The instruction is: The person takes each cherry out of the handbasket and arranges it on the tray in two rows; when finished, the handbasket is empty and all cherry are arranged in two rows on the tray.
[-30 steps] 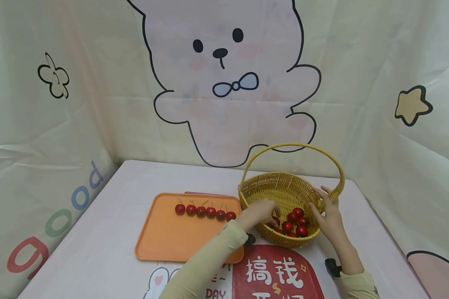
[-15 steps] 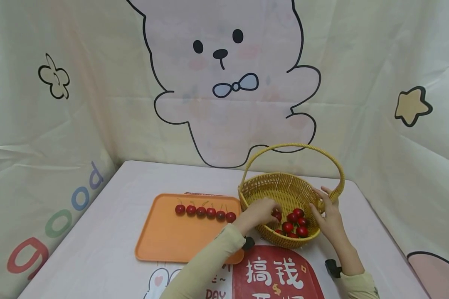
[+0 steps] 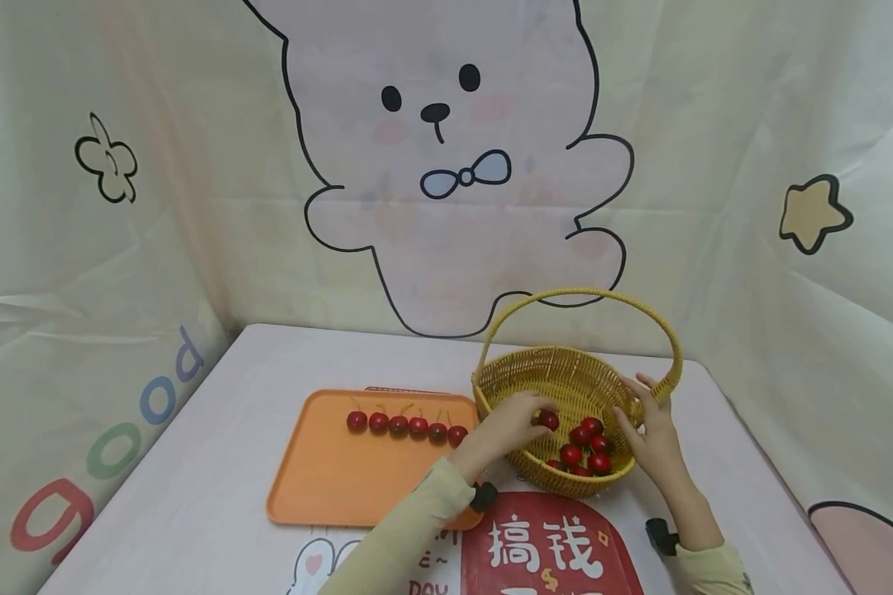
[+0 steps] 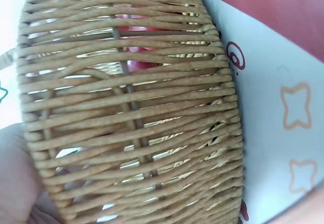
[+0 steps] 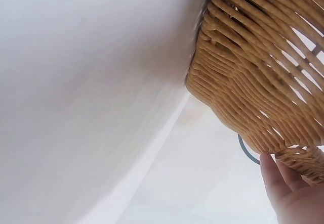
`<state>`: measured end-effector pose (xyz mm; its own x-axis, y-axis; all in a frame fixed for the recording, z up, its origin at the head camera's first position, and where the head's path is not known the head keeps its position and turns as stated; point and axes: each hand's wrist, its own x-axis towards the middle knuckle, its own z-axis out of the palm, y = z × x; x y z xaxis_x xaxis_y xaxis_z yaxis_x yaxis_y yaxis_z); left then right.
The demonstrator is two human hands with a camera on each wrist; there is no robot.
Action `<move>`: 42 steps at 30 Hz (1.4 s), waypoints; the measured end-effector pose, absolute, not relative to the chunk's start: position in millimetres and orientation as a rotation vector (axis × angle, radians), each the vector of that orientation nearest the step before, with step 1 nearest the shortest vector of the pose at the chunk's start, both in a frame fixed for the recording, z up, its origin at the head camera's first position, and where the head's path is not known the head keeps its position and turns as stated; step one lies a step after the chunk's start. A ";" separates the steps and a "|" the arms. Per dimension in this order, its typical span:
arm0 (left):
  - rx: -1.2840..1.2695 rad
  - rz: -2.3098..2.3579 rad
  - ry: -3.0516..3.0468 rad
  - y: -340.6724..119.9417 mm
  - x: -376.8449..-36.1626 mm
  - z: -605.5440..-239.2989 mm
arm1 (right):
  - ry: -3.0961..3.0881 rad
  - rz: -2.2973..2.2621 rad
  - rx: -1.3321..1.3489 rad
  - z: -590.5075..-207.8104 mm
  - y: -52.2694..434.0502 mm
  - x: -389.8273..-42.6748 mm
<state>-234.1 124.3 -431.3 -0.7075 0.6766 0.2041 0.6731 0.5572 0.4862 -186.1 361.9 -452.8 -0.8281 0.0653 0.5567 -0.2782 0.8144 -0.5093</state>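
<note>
A yellow woven basket point(image 3: 543, 372) with a tall arched handle stands on the table, several red cherries point(image 3: 584, 446) gathered at its near right. Reaching over its left rim, my left hand point(image 3: 511, 423) pinches one dark red cherry point(image 3: 548, 421) inside the basket. My right hand point(image 3: 656, 430) grips the basket's right rim beside the foot of the handle. In the left wrist view, woven strands point(image 4: 131, 102) hide the fingers and most of the contents. The right wrist view shows fingertips point(image 5: 273, 178) against the basket's rim.
Left of the basket lies an orange tray point(image 3: 342, 487), with a row of stemmed cherries point(image 3: 398, 426) along its far side. A red printed patch point(image 3: 551, 537) marks the white tabletop in front. Printed cloth walls point(image 3: 446, 273) rise behind and at both sides.
My left hand has drawn slightly up and left with the pinched cherry, which shows more clearly now. My right hand stays on the rim. The head view has tilted a little.
</note>
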 end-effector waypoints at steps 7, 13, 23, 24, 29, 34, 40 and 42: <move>1.201 1.050 2.699 113.4 -227.2 -425.5 | -2.433 0.801 0.141 -454.0 363.3 -184.9; 1.223 1.164 2.712 104.3 -219.0 -416.7 | -2.420 0.788 0.156 -454.3 364.6 -185.1; 1.266 1.184 2.760 81.6 -215.7 -410.5 | -2.419 0.778 0.161 -453.5 366.5 -187.1; 1.269 1.190 2.758 78.5 -215.5 -409.9 | -2.421 0.778 0.159 -453.6 366.4 -187.2; 1.264 1.189 2.779 63.0 -215.6 -407.1 | -2.421 0.776 0.156 -454.6 365.7 -187.3; 1.187 1.213 2.783 46.0 -215.2 -405.3 | -2.419 0.780 0.164 -454.7 364.4 -187.5; 1.152 1.201 2.824 24.9 -217.2 -408.2 | -2.428 0.786 0.157 -453.8 363.3 -187.3; 1.144 1.193 2.828 18.1 -217.7 -408.5 | -2.431 0.790 0.150 -453.6 363.3 -186.8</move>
